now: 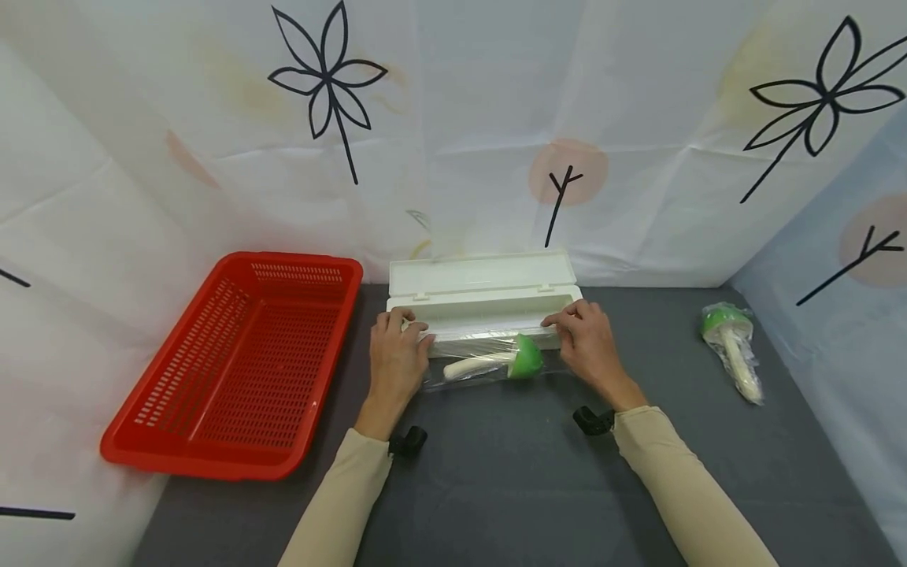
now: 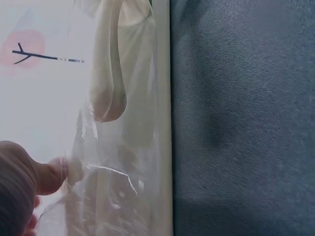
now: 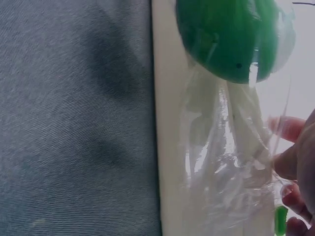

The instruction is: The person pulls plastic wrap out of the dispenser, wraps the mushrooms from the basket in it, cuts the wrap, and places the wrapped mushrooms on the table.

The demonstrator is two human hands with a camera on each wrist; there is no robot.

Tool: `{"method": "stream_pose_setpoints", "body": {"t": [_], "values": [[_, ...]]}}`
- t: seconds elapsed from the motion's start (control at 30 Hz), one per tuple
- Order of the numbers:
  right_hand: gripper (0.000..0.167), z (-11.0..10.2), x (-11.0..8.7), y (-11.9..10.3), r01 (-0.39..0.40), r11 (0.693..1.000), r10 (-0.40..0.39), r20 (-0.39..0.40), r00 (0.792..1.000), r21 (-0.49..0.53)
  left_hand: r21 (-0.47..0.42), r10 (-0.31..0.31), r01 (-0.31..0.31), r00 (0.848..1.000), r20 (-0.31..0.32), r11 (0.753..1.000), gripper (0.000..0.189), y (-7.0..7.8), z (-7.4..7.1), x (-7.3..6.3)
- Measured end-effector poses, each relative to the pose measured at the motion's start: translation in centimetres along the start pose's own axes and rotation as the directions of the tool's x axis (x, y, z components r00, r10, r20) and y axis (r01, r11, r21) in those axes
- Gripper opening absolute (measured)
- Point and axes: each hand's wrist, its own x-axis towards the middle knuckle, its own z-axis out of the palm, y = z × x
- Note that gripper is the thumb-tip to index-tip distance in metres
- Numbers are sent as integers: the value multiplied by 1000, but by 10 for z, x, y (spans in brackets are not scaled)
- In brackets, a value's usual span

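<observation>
A long white cling film box (image 1: 484, 302) stands at the back with its lid (image 1: 482, 276) raised. A sheet of clear plastic film (image 1: 459, 347) hangs over its front. My left hand (image 1: 397, 358) pinches the film's left edge, the thumb (image 2: 50, 177) showing in the left wrist view. At the right edge, my right hand (image 1: 590, 344) pinches it between thumb and fingertips. Between the hands, a toy mushroom with a green cap (image 1: 527, 357) and pale stem (image 2: 107, 88) lies sideways at the box's front. Film overlaps the cap (image 3: 226, 39) in the right wrist view.
A red slotted basket (image 1: 265, 386) stands at the left. On the right side of the dark grey cloth (image 1: 510, 488) lies another green-capped mushroom (image 1: 734, 346), wrapped in clear film. A white printed curtain (image 1: 482, 197) rises right behind the box.
</observation>
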Motion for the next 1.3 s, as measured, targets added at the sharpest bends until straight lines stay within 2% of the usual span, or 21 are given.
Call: {"method": "stream_pose_setpoints", "body": {"t": [0.13, 0.27, 0.33, 0.4, 0.5, 0.57, 0.7, 0.8, 0.9, 1.0, 1.13, 1.3], "values": [[20, -2, 3, 4, -6, 998, 6, -11, 1000, 59, -42, 79, -78, 997, 10, 996, 9, 3, 2, 3], [12, -6, 5, 8, -102, 991, 101, 21, 995, 85, -83, 94, -91, 995, 31, 992, 10, 3, 2, 0], [11, -9, 5, 9, -190, 975, 183, 63, 981, 115, -100, 84, -80, 996, 36, 992, 9, 3, 3, -2], [9, -13, 5, 10, -283, 945, 267, 116, 957, 163, -107, 76, -72, 997, 32, 992, 9, 2, 3, -4], [8, -16, 6, 10, -360, 905, 324, 180, 929, 227, -105, 72, -69, 997, 24, 992, 8, 2, 4, -7], [9, -16, 7, 11, -350, 900, 307, 192, 932, 261, -96, 70, -68, 997, 15, 993, 9, 2, 4, -8], [17, -14, 6, 12, -245, 922, 203, 163, 966, 300, -63, 57, -57, 998, 0, 996, 17, 7, 4, -9], [20, -12, 5, 14, -189, 934, 147, 153, 977, 305, -34, 44, -44, 999, -2, 998, 22, 9, 4, -8], [19, -12, 4, 18, -198, 932, 147, 185, 972, 302, -16, 36, -36, 999, 2, 999, 22, 9, 5, -7], [15, -15, 5, 20, -244, 921, 176, 235, 956, 304, -23, 23, -23, 1000, 6, 999, 22, 7, 7, -7], [14, -22, 9, 23, -276, 910, 185, 293, 938, 309, -86, -4, 5, 1000, 10, 996, 21, 4, 9, -7], [20, -25, 11, 24, -269, 910, 161, 327, 931, 316, -139, -8, 6, 1000, -10, 990, 20, 0, 11, -9]]}}
